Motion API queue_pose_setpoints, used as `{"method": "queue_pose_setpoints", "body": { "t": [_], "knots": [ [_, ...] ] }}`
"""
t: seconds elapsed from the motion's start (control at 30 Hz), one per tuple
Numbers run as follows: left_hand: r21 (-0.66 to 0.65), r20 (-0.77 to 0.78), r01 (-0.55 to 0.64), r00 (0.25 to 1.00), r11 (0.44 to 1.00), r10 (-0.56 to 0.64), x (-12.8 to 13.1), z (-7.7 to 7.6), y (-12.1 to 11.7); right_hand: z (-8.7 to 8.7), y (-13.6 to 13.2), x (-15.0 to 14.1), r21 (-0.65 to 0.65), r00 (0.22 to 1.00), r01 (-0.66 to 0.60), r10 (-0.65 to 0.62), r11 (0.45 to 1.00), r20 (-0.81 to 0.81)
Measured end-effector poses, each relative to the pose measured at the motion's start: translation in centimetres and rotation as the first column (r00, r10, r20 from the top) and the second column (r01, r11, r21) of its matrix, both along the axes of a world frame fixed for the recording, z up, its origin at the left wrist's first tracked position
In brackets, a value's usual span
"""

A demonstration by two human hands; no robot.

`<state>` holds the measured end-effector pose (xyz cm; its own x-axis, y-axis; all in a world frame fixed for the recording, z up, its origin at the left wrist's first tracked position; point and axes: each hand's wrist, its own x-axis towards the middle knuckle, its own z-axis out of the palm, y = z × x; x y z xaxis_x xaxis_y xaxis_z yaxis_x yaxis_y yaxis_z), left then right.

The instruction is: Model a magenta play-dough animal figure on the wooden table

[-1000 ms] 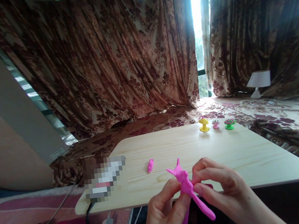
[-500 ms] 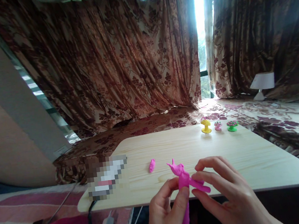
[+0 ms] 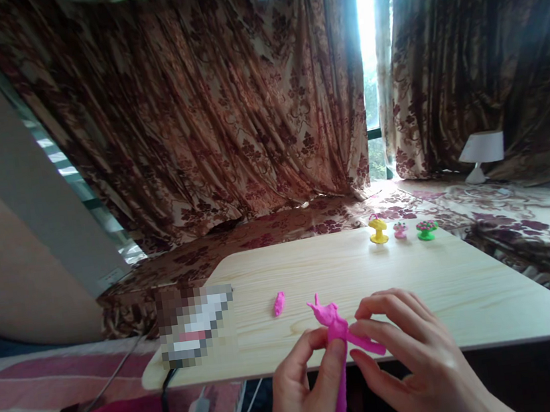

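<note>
A bright pink modelling clay figure (image 3: 333, 322) stands upright above the table's near edge. Thin prongs rise from its top, a long stem runs down below, and a side branch (image 3: 372, 344) slants off to the right. My left hand (image 3: 309, 379) pinches the stem between thumb and fingers. At the side branch is my right hand (image 3: 413, 349), its fingertips against the clay and its thumb just beneath; the exact contact is partly hidden. A small pink clay piece (image 3: 279, 303) lies on the table, apart from both hands.
On the pale wooden table (image 3: 247, 269), a yellow clay mushroom shape (image 3: 378, 230), a small pink one (image 3: 400, 231) and a green one (image 3: 427, 230) stand at the back right. A blurred-out device (image 3: 199, 325) with a black cable sits at the left edge. A white lamp (image 3: 483, 150) stands beyond.
My right hand has shifted slightly left and closer in along the side branch. The left hand keeps its pinch, and the figure has barely moved.
</note>
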<state>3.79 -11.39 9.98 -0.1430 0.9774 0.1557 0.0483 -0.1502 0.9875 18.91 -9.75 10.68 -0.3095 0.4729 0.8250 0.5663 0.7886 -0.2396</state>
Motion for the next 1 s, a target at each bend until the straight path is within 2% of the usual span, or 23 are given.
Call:
{"method": "queue_pose_setpoints", "body": {
  "t": [0.2, 0.4, 0.53, 0.63, 0.73, 0.83, 1.0],
  "knots": [
    [-0.008, -0.013, 0.046, 0.999, 0.999, -0.046, 0.0, -0.2, -0.1, 0.0, 0.0, 0.1, 0.008, 1.0, -0.006, 0.006, 1.0, 0.003],
    [-0.015, -0.028, 0.043, 0.999, 0.999, -0.044, 0.0, -0.1, -0.2, -0.2, -0.1, 0.1, -0.049, 0.999, -0.055, 0.054, 0.997, -0.005],
    [-0.014, 0.065, 0.042, 0.997, 0.999, -0.041, -0.4, -0.6, 0.3, 0.0, -0.1, 0.2, -0.081, 0.999, -0.03, 0.028, 0.996, -0.025],
    [-0.023, 0.19, 0.023, 0.982, 0.999, -0.018, -0.8, -1.2, 0.9, 0.3, -0.2, 0.6, -0.054, 1.0, 0.002, -0.004, 0.999, -0.03],
    [-0.027, 0.353, 0.023, 0.935, 0.999, -0.012, -1.1, -1.8, 1.3, 0.8, -0.8, 1.1, -0.007, 0.999, -0.027, 0.027, 1.0, -0.035],
    [-0.021, 0.511, 0.15, 0.851, 0.989, -0.118, -1.3, -1.9, 1.4, 1.1, -1.4, 1.7, -0.021, 0.995, -0.052, 0.049, 0.998, -0.091],
    [0.017, 0.614, 0.315, 0.746, 0.949, -0.258, -1.5, -1.9, 1.6, 0.3, -1.4, 2.1, -0.07, 0.991, -0.02, 0.01, 0.997, -0.137]
  ]
}}
